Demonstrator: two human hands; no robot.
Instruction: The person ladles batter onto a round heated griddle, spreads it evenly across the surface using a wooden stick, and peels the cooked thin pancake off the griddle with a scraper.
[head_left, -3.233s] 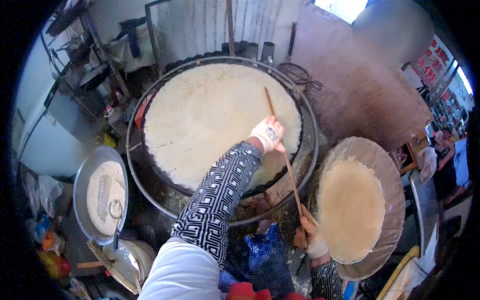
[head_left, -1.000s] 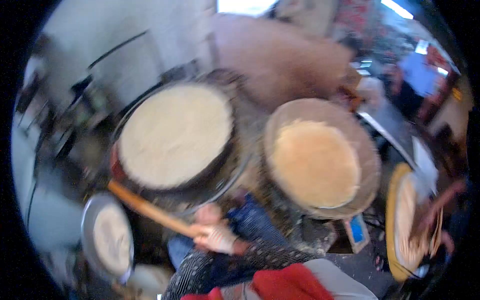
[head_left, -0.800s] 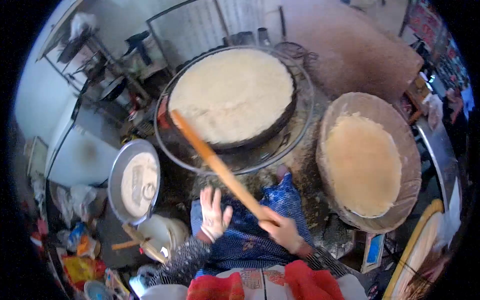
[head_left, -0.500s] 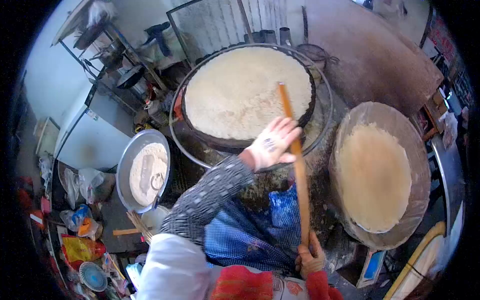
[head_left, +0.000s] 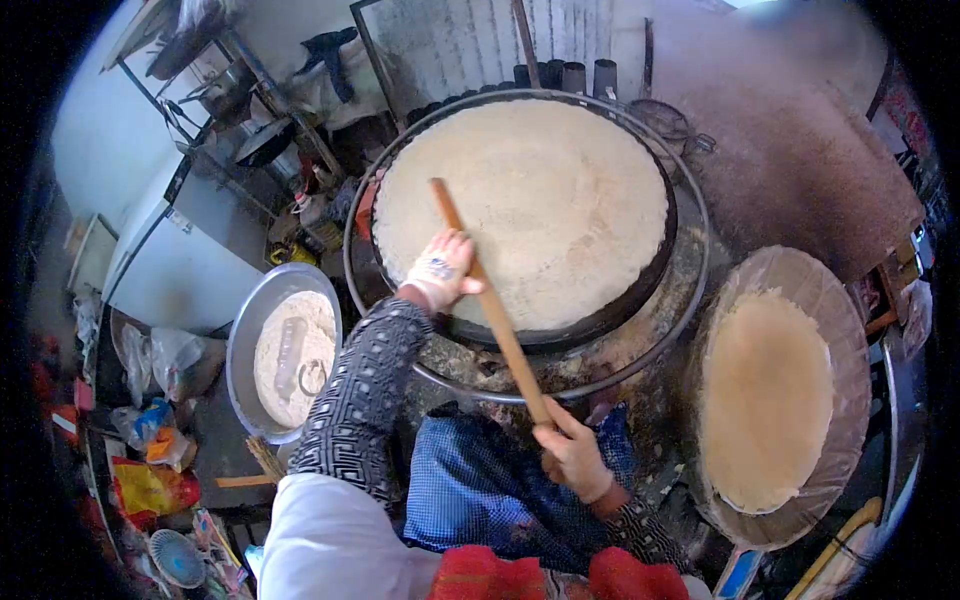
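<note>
A large round griddle [head_left: 655,270] carries a wide, pale sheet of batter [head_left: 530,200] with a few browner patches at its right. Across its near left part slants a long flat wooden spreader [head_left: 500,325]. My right hand [head_left: 575,455] is closed around its lower end, just in front of the griddle's ring. Farther up, my left hand [head_left: 442,270], in a whitish glove with bare fingertips, grips the spreader from its left side, thumb toward the wood. The spreader's far tip lies over the batter; whether it touches cannot be made out.
A metal ring [head_left: 700,260] surrounds the griddle. On the left stands a metal basin [head_left: 240,345] of pale flour or batter with a scoop-like tool. A plastic-lined basket [head_left: 850,400] at right holds a stack of thin flatbreads [head_left: 768,400]. A shelf with pans stands back left.
Both hands and the spreader have swung left across the griddle, and my right hand has moved up and forward. The camera view has shifted slightly.
</note>
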